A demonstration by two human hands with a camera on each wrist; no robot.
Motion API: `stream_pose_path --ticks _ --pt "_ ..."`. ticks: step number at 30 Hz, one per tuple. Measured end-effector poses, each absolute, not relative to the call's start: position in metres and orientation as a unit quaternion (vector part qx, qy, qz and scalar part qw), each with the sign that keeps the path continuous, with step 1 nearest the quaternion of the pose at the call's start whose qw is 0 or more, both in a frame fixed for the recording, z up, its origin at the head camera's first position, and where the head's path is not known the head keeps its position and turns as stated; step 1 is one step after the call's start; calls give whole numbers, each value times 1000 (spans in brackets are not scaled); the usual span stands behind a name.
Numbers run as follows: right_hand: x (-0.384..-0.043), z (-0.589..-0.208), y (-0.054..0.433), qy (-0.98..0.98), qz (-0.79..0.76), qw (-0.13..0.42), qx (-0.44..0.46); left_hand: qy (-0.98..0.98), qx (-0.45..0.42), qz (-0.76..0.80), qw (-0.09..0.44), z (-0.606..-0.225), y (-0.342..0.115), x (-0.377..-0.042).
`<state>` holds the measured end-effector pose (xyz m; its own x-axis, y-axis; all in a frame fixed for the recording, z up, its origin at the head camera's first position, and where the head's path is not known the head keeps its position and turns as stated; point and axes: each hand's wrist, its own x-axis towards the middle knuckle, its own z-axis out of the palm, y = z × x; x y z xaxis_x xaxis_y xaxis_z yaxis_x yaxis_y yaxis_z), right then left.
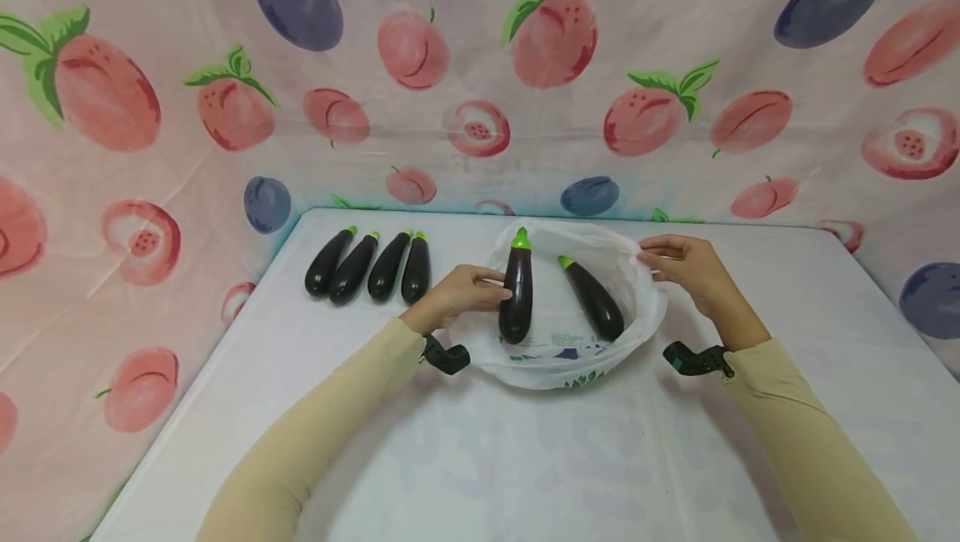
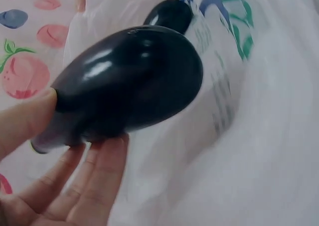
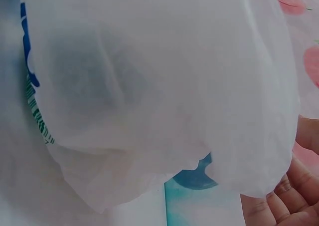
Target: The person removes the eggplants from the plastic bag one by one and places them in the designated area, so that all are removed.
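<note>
My left hand [image 1: 472, 290] grips a dark purple eggplant [image 1: 517, 296] with a green cap, thumb on one side and fingers on the other. It is held over the left part of an open white plastic bag [image 1: 480, 350]. Inside the bag a second eggplant [image 1: 596, 302] lies at a slant; in the left wrist view part of this eggplant [image 2: 172, 15] shows behind the held one. At the bag's right rim my right hand [image 1: 686, 267] pinches the plastic between thumb and fingers. The bag's side [image 3: 199, 86] fills much of the right wrist view.
Several more eggplants [image 1: 379, 268] lie in a row on the white table [image 1: 525, 459], left of the bag. Behind the table hangs a fruit-printed cloth [image 1: 480, 42]. Each wrist bears a small black device [image 1: 693, 358].
</note>
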<state>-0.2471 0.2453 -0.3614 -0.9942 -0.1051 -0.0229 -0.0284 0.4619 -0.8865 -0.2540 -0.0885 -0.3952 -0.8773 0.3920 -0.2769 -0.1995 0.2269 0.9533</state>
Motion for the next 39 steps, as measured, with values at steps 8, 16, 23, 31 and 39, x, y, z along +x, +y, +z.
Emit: stream_pose_path --ticks 8,16,23,31,39 --pt "-248 -362 246 853 -519 39 -40 760 79 611 206 -389 -106 -250" --pt "-248 -362 247 853 -519 40 -40 797 92 572 174 -378 -126 -241" --pt "-248 -362 247 855 -515 38 -42 807 82 560 169 -375 -148 -231" --pt "-248 -363 248 855 -515 37 -41 817 71 548 164 -369 -175 -220" --pt "-250 -364 248 854 -517 39 -40 832 71 522 174 -361 -202 -215"
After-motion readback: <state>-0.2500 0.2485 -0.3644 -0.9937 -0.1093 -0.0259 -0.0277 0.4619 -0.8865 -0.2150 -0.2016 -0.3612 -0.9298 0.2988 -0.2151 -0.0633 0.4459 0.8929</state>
